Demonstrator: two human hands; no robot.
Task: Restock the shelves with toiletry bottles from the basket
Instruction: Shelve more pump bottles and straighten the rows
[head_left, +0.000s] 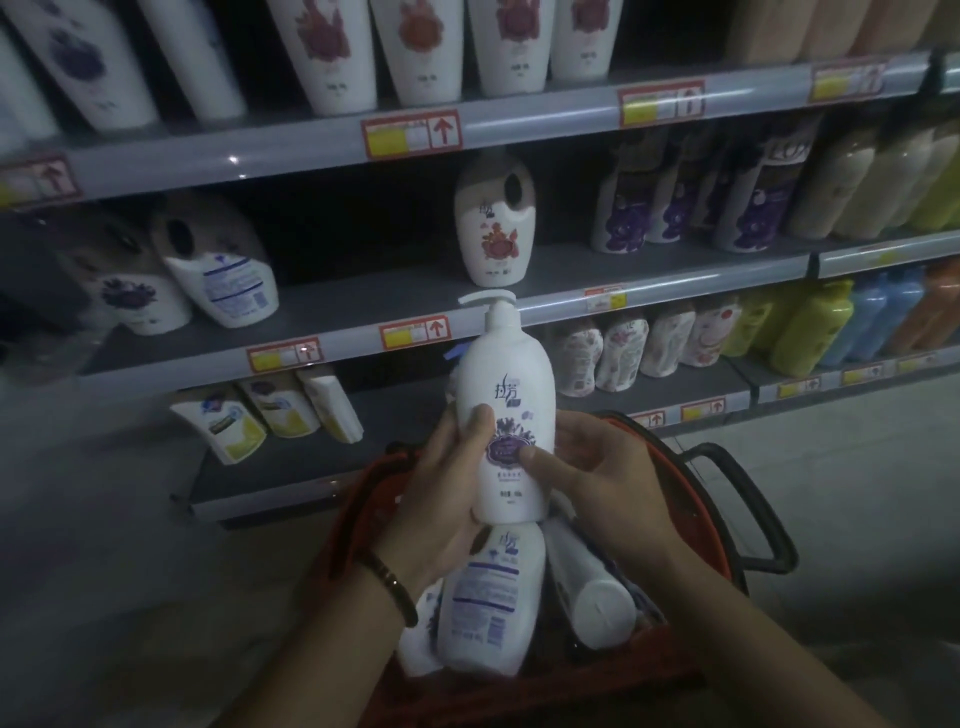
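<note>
I hold a white pump bottle with a purple flower label upright above the red basket. My left hand grips its left side, thumb on the front. My right hand grips the right side, thumb on the label. More white bottles lie in the basket below. The middle shelf behind carries one white bottle with a red flower and two white bottles at the left, with bare shelf between them.
Purple-label bottles and beige ones stand on the middle shelf at right. The top shelf holds a row of white bottles. The lower shelf has pouches and small bottles. The basket's black handle sticks out right.
</note>
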